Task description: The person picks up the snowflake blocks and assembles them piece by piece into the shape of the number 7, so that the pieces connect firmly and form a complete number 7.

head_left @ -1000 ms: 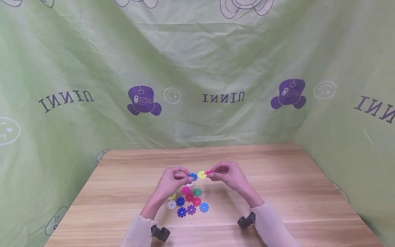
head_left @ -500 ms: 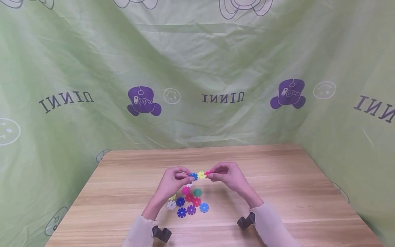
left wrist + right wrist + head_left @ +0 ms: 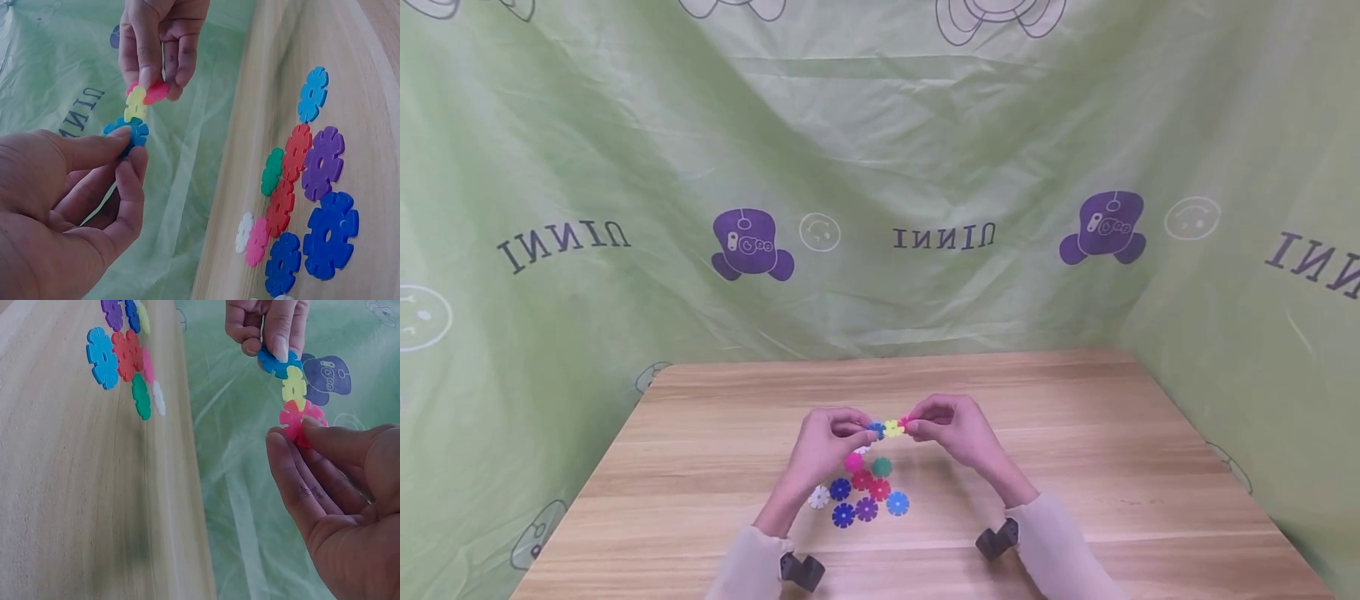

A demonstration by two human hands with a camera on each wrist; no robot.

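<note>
At the left of the tabletop (image 3: 1075, 417) lies a white disc (image 3: 819, 497), just beside the left forearm. Above it the left hand (image 3: 820, 446) pinches a blue disc (image 3: 142, 131) between thumb and fingers, with part of the rim left bare toward the middle. That grip suits the work: the thumb should stay back from the notch that meets its neighbour.

Next, below the hands, come two dark blue discs (image 3: 843, 515), a loose pink disc (image 3: 853, 462), two red discs (image 3: 879, 489), a purple disc (image 3: 867, 509), a green disc (image 3: 882, 467) and a light blue disc (image 3: 898, 503), all lying loose.

Over them, raised off the tabletop between the hands, a yellow disc (image 3: 294, 386) meets the blue one at its left and the held pink disc (image 3: 292, 419) at its right. Whether the blue notch is fully seated cannot be told. To seat it well, I would turn the blue disc crosswise to the yellow, line notch with notch, and press straight inward; twisting could bend a tooth or loosen the pink joint.

At the right, the right hand (image 3: 951, 429) grasps the pink disc by thumb and fingers, and should simply hold steady against the push.
</note>
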